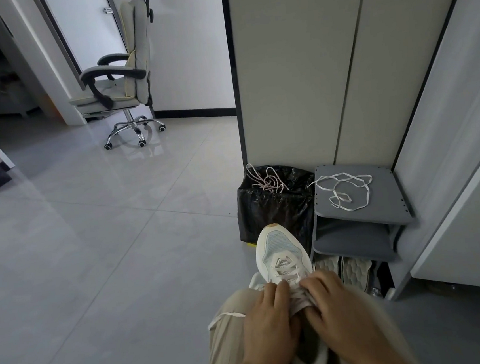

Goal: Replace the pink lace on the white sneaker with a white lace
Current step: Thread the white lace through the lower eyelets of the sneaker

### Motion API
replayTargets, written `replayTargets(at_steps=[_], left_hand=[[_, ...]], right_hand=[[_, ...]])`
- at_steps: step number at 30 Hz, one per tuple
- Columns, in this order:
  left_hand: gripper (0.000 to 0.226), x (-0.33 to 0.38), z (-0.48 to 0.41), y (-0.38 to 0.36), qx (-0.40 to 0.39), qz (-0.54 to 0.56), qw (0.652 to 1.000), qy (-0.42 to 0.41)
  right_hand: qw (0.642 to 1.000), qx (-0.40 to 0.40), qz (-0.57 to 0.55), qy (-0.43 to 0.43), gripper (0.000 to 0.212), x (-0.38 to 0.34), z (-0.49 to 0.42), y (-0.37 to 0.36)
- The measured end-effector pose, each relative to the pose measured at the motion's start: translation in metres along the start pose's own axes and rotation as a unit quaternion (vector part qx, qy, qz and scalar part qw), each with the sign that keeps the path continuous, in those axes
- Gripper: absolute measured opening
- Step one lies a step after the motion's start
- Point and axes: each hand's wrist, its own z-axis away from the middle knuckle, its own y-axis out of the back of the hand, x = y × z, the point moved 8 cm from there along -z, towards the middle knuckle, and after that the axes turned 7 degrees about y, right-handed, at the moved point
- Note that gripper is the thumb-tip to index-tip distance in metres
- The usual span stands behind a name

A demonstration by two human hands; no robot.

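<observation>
While the white sneaker is lying toe-away on your knee, you are keeping both hands closed at its upper eyelets. Your left hand is curling its fingers round the white lace on the left of the tongue, with one loose end trailing across your trouser leg. Your right hand is pinching the same lace from the right, though blur is hiding the exact strand. Well apart, the pink lace is lying tangled on a black bag, and a second white lace is sitting on the grey shoe rack beside it.
</observation>
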Motion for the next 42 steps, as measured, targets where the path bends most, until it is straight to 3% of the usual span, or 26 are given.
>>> replayTargets(at_steps=[4,6,9,15,21,27,32,39,42], left_hand=[[0.02,0.001,0.005,0.013,0.056,0.066,0.996,-0.005],[0.013,0.003,0.004,0.024,0.072,0.041,0.996,-0.011],[0.009,0.002,0.004,0.029,0.066,0.053,0.996,-0.024],[0.02,-0.006,0.006,0.022,0.02,0.124,0.992,0.001],[0.046,0.017,0.004,0.044,0.022,0.036,0.998,-0.055],[0.049,0.016,0.005,0.041,0.019,0.007,0.999,-0.036],[0.018,0.007,0.007,0.033,0.027,0.051,0.998,-0.024],[0.018,0.001,0.006,0.017,0.022,0.121,0.992,-0.035],[0.012,0.0,0.0,0.006,0.018,0.15,0.988,-0.044]], right_hand=[[1.0,0.008,-0.011,-0.025,0.02,0.003,0.003,0.003],[0.999,-0.016,0.004,-0.041,0.026,0.005,0.003,0.003],[0.996,-0.037,-0.062,-0.055,0.023,0.012,0.009,0.002],[0.992,-0.045,-0.1,-0.056,0.018,0.016,0.012,-0.004],[0.996,0.001,-0.085,-0.038,0.025,0.013,0.014,0.003],[0.997,-0.026,-0.07,-0.031,0.02,0.014,0.012,0.001],[0.997,-0.052,-0.038,-0.038,0.025,0.02,0.011,-0.001],[0.996,-0.072,-0.047,-0.035,0.023,0.012,0.008,0.007],[0.987,-0.114,-0.074,-0.089,0.03,0.021,0.008,0.002]])
